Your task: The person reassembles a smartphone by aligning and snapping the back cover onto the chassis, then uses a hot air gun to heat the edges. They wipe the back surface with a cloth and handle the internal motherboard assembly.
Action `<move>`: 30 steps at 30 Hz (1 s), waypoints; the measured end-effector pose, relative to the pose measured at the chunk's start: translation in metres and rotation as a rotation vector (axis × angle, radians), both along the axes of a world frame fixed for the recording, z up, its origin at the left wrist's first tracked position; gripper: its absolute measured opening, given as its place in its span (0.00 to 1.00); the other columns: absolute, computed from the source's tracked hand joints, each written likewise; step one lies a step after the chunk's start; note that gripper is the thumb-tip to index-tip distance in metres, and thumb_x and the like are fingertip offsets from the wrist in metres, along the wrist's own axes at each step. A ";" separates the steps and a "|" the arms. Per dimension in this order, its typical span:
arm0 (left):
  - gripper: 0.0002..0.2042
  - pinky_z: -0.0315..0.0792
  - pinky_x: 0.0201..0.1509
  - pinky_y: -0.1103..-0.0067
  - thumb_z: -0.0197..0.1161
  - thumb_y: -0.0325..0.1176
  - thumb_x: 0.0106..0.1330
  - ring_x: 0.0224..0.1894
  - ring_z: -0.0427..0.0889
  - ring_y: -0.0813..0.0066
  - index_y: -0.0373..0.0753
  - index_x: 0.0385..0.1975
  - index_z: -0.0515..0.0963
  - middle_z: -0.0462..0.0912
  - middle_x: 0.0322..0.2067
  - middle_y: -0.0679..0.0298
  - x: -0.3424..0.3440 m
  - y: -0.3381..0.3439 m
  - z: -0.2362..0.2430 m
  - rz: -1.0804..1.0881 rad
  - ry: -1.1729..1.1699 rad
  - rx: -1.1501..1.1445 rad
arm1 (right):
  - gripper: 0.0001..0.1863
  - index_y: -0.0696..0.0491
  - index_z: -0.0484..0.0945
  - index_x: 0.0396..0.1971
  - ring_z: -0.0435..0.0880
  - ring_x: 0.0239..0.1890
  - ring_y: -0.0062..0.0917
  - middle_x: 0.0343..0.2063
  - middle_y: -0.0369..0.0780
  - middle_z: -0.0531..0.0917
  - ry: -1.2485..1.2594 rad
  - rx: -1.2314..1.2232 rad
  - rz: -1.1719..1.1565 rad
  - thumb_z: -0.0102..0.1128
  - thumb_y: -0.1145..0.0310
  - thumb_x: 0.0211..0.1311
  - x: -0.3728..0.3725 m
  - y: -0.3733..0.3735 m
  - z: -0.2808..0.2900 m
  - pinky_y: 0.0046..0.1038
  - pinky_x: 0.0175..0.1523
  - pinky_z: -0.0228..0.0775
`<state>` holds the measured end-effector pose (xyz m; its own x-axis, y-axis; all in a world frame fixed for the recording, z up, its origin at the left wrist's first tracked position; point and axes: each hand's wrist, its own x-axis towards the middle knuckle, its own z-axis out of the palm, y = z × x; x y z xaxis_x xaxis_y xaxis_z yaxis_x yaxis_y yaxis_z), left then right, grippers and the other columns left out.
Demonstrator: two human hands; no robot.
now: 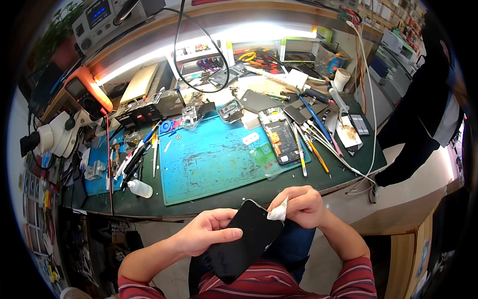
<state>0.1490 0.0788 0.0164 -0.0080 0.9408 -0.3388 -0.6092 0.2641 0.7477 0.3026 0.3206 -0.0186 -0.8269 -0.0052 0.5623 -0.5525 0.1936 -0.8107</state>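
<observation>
My left hand (211, 229) grips a black phone screen panel (244, 244) by its left side, thumb on the dark glass, held low over my lap in front of the bench. My right hand (301, 204) pinches a crumpled white tissue (278, 212) at the panel's upper right corner. Beyond them a blue silicone mat (194, 179) lies on the green bench top, and on it an opened phone (281, 142) shows its black battery and inner parts, beside a green translucent piece (261, 154).
An orange multimeter (84, 97), white microscope (57, 134), squeeze bottle (139, 188) and scattered pens and tweezers surround the mat. A syringe (338, 99) and cables lie rightward. Tool boxes (249, 60) line the back under a strip light. A person in dark clothing (408, 119) stands at the right.
</observation>
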 end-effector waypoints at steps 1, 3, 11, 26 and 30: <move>0.21 0.76 0.57 0.77 0.61 0.27 0.71 0.51 0.82 0.77 0.29 0.62 0.69 0.82 0.52 0.58 0.000 -0.001 -0.001 0.013 -0.001 -0.001 | 0.07 0.61 0.83 0.26 0.87 0.35 0.34 0.36 0.49 0.86 -0.007 0.003 -0.006 0.60 0.89 0.51 0.001 0.001 -0.001 0.28 0.40 0.80; 0.21 0.76 0.57 0.77 0.61 0.27 0.71 0.51 0.82 0.76 0.29 0.61 0.70 0.82 0.51 0.58 -0.001 -0.001 -0.002 0.037 -0.005 -0.004 | 0.07 0.61 0.82 0.24 0.87 0.35 0.34 0.36 0.49 0.86 -0.020 0.012 -0.021 0.60 0.89 0.52 0.007 0.003 -0.004 0.28 0.39 0.79; 0.17 0.77 0.56 0.77 0.60 0.26 0.71 0.50 0.83 0.76 0.31 0.58 0.71 0.83 0.50 0.58 -0.004 0.007 0.001 0.204 0.063 0.010 | 0.04 0.64 0.80 0.30 0.88 0.36 0.34 0.36 0.49 0.82 0.043 -0.159 -0.253 0.58 0.81 0.65 0.020 -0.003 0.001 0.29 0.40 0.81; 0.15 0.80 0.52 0.77 0.61 0.26 0.71 0.47 0.84 0.75 0.32 0.55 0.71 0.83 0.46 0.58 0.001 0.008 0.004 0.285 0.031 0.021 | 0.12 0.61 0.84 0.39 0.84 0.33 0.27 0.37 0.45 0.83 0.151 0.176 -0.535 0.57 0.87 0.57 -0.001 -0.029 0.003 0.24 0.37 0.76; 0.15 0.79 0.54 0.76 0.61 0.26 0.71 0.48 0.83 0.76 0.32 0.55 0.71 0.83 0.47 0.58 0.001 0.007 0.003 0.303 0.016 0.030 | 0.12 0.60 0.85 0.39 0.84 0.33 0.27 0.37 0.45 0.84 0.151 0.204 -0.575 0.57 0.87 0.57 -0.004 -0.032 0.002 0.24 0.37 0.77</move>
